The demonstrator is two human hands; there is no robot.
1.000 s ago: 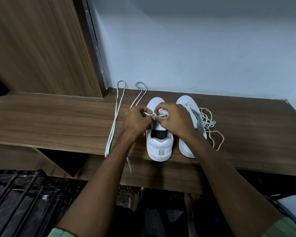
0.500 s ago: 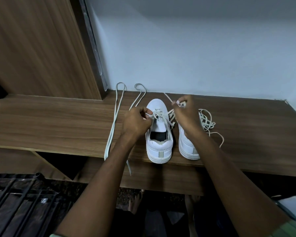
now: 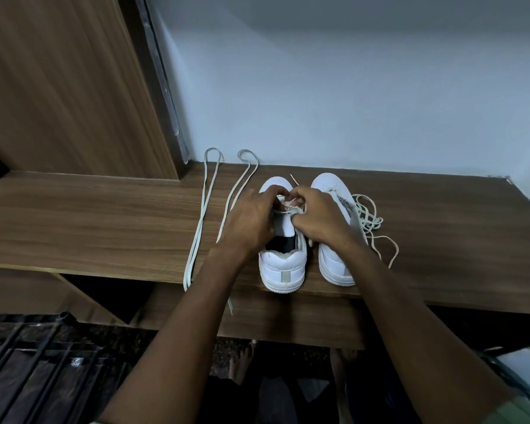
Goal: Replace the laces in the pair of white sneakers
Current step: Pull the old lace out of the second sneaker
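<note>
While the left sneaker at the shelf edge has its lace pinched over the eyelets by the left hand and right hand, the job looks early: the right sneaker trails a loose lace, and two flat laces lie unused alongside.

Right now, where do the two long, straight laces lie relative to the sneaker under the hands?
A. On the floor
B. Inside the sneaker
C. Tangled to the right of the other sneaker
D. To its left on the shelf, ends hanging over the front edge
D: the two straight laces lie stretched on the wooden shelf left of the left sneaker, their near ends hanging past the front edge.
</note>
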